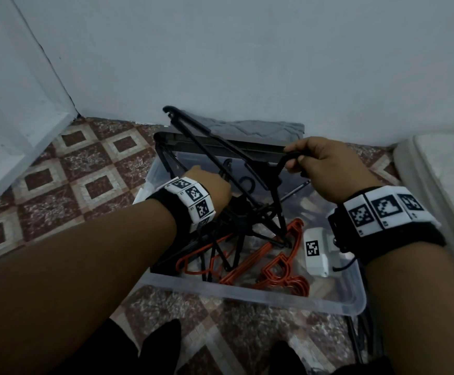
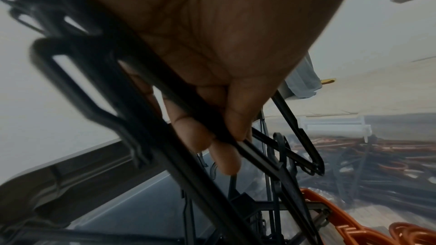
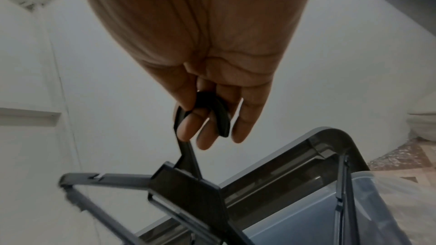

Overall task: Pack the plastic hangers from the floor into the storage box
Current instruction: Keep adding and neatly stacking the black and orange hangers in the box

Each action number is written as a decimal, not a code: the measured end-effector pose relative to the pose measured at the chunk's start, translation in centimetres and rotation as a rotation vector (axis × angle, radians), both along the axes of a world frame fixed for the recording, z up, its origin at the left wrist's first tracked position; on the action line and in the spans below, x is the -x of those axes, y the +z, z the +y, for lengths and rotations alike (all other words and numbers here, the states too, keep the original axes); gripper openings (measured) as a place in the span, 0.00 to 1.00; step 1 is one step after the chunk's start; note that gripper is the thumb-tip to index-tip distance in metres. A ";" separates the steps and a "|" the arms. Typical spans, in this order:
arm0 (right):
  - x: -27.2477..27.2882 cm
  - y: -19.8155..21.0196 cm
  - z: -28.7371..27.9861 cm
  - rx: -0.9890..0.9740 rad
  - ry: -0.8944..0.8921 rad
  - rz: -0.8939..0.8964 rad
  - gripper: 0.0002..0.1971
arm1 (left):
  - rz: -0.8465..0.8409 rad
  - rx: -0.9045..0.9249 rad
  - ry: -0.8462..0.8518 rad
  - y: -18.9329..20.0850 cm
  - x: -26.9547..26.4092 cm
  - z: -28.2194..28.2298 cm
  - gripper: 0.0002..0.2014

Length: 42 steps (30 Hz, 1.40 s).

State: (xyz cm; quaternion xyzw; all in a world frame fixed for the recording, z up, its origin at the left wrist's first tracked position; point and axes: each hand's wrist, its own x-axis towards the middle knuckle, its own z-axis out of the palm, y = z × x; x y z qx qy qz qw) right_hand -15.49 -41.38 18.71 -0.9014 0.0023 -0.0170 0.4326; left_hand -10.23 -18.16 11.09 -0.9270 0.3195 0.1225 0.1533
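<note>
A clear plastic storage box [image 1: 247, 293] stands on the floor and holds orange hangers [image 1: 274, 269] and a tangle of black ones [image 1: 236, 226]. My right hand [image 1: 317, 161] holds one black hanger [image 1: 220, 142] by its hook above the box's far side. In the right wrist view, the fingers of the right hand [image 3: 207, 118] curl round the hook [image 3: 219, 111]. My left hand [image 1: 215, 185] reaches into the tangle. In the left wrist view, the left hand [image 2: 226, 137] pinches a black hanger bar [image 2: 259, 157] between thumb and fingers, with orange hangers [image 2: 330, 211] below.
The box's dark lid [image 1: 247, 147] leans against the white wall behind, beside a grey cloth [image 1: 255, 128]. A mattress edge [image 1: 442, 169] lies to the right and a door frame [image 1: 17, 147] to the left. More black hangers [image 1: 363, 336] lie on the patterned tile floor [image 1: 79, 169] at lower right.
</note>
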 end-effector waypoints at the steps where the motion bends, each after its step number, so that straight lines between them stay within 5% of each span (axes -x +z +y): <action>1: -0.2 -0.3 -0.1 -0.010 -0.040 -0.004 0.16 | -0.005 0.008 -0.003 0.1 0.0 0.0 0.15; 5: -1.0 -1.1 -0.5 -0.071 -0.159 -0.029 0.16 | -0.006 0.036 0.017 0.9 -0.1 0.2 0.16; 10: -1.5 -1.3 -1.0 -0.183 -0.261 -0.061 0.14 | 0.214 -0.055 0.085 0.3 -0.1 0.0 0.07; 13: -1.6 -1.0 -0.6 -0.236 -0.260 -0.065 0.14 | 0.256 -0.192 0.060 -1.1 0.6 0.1 0.10; 16: -1.5 -0.6 0.0 -0.256 -0.212 -0.066 0.15 | 0.214 -0.088 0.021 -1.7 1.3 -0.8 0.15; 19: -1.4 -0.5 0.3 -0.275 -0.186 -0.089 0.15 | 0.325 -0.172 -0.023 -2.5 2.4 -2.6 0.15; 22: -1.4 -0.4 -0.1 -0.341 -0.224 -0.104 0.15 | 0.253 -0.175 -0.047 -3.2 2.8 -2.3 0.06; 30: -0.9 0.3 0.8 -0.377 -0.179 -0.069 0.13 | 0.009 -0.075 0.043 -1.6 3.2 -4.4 0.11; 42: 0.8 1.2 1.8 -0.212 -0.040 -0.216 0.16 | -0.054 -0.214 0.084 -1.5 4.7 -6.9 0.15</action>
